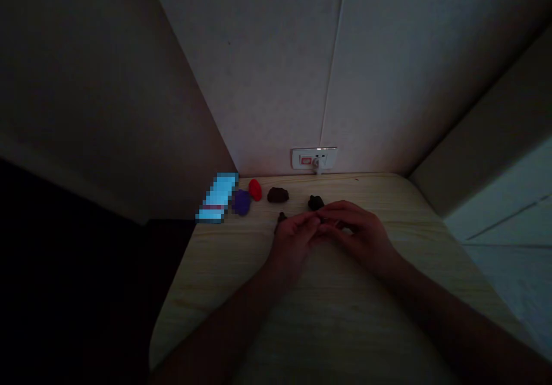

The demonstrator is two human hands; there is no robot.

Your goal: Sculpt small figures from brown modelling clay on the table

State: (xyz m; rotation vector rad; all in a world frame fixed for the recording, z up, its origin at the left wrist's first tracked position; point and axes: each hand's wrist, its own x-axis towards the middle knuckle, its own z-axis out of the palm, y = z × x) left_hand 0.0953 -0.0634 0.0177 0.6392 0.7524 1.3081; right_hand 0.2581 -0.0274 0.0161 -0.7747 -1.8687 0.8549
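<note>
My left hand and my right hand meet fingertip to fingertip over the middle of a pale wooden table. Both have their fingers pinched together round something small and dark that I cannot make out in the dim light. Beyond them lie lumps that look like modelling clay: a purple lump, a red lump, a dark brown lump and a black lump. A small dark piece sits just left of my left hand.
A lit phone screen lies at the table's far left corner. A wall socket with a plug and white cable is on the wall behind. Walls close in on the left and right.
</note>
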